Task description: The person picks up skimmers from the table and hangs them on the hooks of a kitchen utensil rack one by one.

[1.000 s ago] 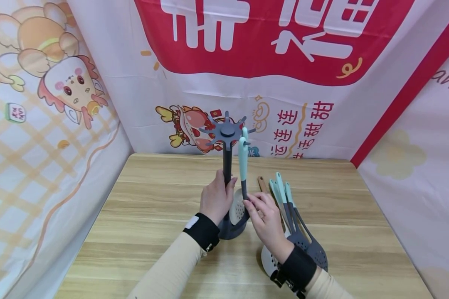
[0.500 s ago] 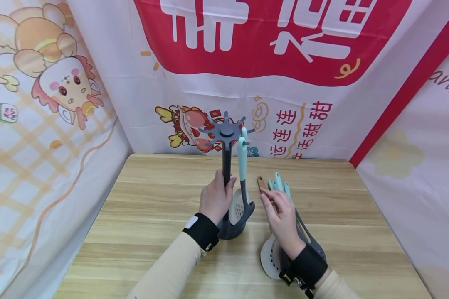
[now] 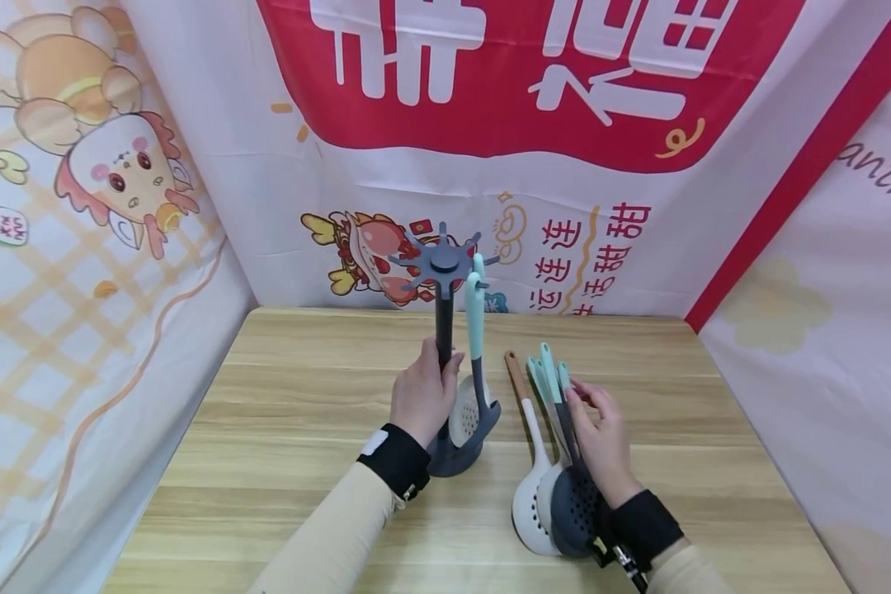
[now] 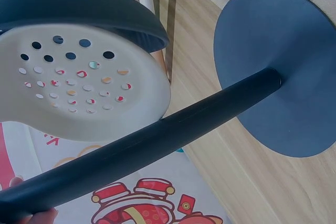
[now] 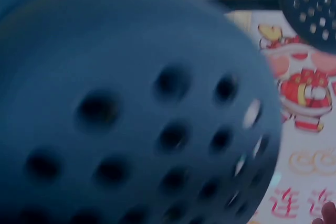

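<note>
Along the left side, a cartoon-printed cloth [image 3: 111, 206] hangs beside the wooden table [image 3: 289, 412]. Nearer the middle is a dark utensil stand [image 3: 444, 318] with radiating hooks; the left hand [image 3: 421, 400] grips its pole, fingers curled round it above the round base. Just right of those fingers, 2 utensils with mint handles hang from the hooks: a pale slotted spoon [image 4: 79, 87] close beside the pole, and a dark-headed utensil [image 3: 477, 367] overlapping it. Apart from the stand, a cluster of utensils lies on the table. At its left is a white skimmer [image 3: 530, 503] with a wooden handle; to the right, a dark slotted skimmer [image 3: 573, 507] overlaps a pale head [image 3: 546, 497]. At the cluster's right edge, the right hand [image 3: 600, 433] pinches a mint-handled utensil [image 3: 563, 376] between thumb and fingers, near the handle's top; its lower part is hidden behind the hand. A blurred, dark perforated head [image 5: 147, 119] fills much of the right wrist view; I cannot tell whose it is.
</note>
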The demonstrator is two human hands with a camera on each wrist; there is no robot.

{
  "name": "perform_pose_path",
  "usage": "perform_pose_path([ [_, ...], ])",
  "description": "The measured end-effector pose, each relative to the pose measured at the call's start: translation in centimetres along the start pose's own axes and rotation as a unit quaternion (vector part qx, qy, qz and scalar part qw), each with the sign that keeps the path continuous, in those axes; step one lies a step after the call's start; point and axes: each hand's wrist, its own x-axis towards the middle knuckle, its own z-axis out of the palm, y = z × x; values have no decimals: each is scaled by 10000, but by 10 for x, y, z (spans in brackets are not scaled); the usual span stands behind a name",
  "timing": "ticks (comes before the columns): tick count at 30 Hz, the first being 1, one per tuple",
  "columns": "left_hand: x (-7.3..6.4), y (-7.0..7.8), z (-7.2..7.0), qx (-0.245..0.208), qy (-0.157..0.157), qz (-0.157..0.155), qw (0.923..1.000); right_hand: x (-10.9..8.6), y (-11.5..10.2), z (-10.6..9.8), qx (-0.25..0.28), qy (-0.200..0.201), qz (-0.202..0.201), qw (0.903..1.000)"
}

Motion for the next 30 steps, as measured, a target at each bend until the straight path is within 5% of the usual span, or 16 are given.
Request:
perform_pose_path([
  [6, -1, -1, -2, 64, 82, 37, 9999, 5, 20, -12, -402, -31, 553, 9977],
  [18, -1, 0, -2, 26, 74, 65, 9999, 5, 46, -29, -780, -704, 1488, 9833],
  [30, 0, 2, -2, 11, 9, 31, 10000, 2, 71, -31, -1185, -1459, 1952, 9626],
])
